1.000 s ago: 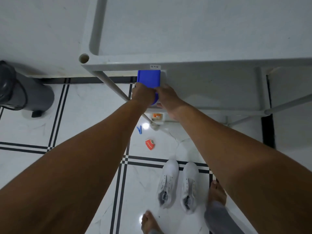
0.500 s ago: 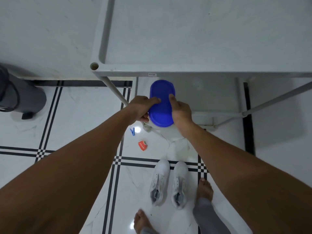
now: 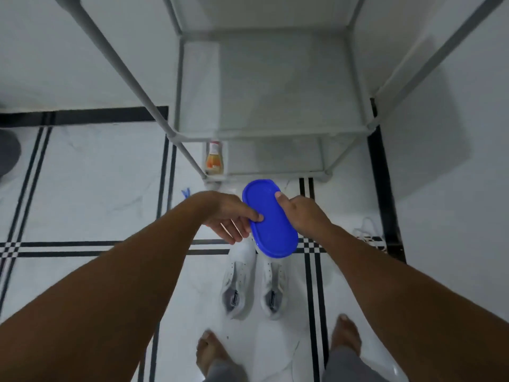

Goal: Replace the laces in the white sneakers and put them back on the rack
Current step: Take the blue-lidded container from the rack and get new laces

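1. While both arms reach forward, the left hand (image 3: 228, 216) holds the left edge of a blue-lidded container (image 3: 270, 219), thumb on the lid and fingers spread beneath, probably to take its weight from below.
2. Its right edge is gripped by the right hand (image 3: 300, 213), thumb on top, so the tub stays level between the two grips.
3. Directly beneath the tub, the white sneakers (image 3: 253, 288) stand side by side on the floor, toes toward the rack (image 3: 275, 130), eyelets seemingly unlaced; holding the tub over them suggests it carries what the relacing needs, though its contents are hidden.
4. An orange-labelled bottle (image 3: 214, 158) stands at the left end of the rack's lower shelf.
5. Farther right, a pale tangle, possibly laces (image 3: 367, 232), lies near the wall.
6. White marble-like tiles (image 3: 82, 183) with black double stripes cover the floor, and bare feet stand behind the shoes.
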The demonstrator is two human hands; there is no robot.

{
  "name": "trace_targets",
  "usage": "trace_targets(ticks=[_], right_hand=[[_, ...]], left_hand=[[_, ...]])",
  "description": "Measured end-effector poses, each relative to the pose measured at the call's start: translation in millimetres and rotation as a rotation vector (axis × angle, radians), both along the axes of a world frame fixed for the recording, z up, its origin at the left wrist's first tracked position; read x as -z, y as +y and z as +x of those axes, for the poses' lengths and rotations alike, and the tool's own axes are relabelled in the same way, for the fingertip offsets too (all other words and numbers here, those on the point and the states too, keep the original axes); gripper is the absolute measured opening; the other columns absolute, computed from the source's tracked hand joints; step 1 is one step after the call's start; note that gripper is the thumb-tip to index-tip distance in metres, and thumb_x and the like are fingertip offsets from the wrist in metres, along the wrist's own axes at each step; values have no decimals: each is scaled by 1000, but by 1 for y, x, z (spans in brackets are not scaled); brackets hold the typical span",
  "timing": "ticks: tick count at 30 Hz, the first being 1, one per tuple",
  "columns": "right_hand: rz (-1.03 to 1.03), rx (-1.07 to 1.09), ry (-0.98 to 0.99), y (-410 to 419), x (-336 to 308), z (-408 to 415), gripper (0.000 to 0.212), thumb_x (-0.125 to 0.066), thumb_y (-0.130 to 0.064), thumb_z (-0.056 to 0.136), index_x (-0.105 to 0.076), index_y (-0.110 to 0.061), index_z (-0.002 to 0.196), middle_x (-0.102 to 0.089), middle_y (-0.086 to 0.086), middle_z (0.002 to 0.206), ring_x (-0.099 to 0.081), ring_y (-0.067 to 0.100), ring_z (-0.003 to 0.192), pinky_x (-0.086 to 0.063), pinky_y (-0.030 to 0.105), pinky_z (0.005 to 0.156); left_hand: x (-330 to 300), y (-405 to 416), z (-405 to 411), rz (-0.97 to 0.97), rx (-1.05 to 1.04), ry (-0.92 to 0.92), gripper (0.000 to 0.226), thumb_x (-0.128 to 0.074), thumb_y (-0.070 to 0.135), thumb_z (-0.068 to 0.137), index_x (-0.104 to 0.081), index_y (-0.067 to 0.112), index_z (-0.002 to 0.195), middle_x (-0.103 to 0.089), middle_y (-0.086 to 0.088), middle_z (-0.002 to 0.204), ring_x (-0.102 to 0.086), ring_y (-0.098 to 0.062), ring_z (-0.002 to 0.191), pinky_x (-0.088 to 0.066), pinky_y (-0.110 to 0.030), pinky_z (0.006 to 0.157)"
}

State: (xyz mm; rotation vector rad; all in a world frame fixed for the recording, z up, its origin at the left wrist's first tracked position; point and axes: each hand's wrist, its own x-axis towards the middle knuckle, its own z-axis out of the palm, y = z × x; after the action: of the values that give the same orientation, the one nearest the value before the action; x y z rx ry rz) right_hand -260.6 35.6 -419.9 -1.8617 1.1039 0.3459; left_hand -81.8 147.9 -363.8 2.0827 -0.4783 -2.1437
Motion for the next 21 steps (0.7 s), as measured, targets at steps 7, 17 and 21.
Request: trace_targets(ticks=[7,17,21], right_hand=[[-135,-51,74,-10,155,-76,72,-20,-61,104,-59,-10,71,-64,9,73,-62,23,69,-46,33,62],[-150,-73,139,-37,297,-116,67,-20,-63,103,-55,-13,74,-65,12,85,-63,26,80,-46,35,72],[85,8,269,-43,283,-137,70,-23,-65,102,-60,-6,95,-65,13,86,-62,26,73,-52,37,73]], left_hand=[[165,-24,-80,-55,43,-114,49,-71,46,90,-68,1,110,-74,-13,100,-72,-25,88,-61,-42,87],[316,-47,-133,-99,86,-184,44,-67,46,94,-63,5,107,-69,-12,94,-69,-25,83,-62,-37,78],[325,-51,-169,-124,77,-193,52,-71,43,91,-56,6,124,-70,-17,102,-72,-28,82,-63,-37,69]])
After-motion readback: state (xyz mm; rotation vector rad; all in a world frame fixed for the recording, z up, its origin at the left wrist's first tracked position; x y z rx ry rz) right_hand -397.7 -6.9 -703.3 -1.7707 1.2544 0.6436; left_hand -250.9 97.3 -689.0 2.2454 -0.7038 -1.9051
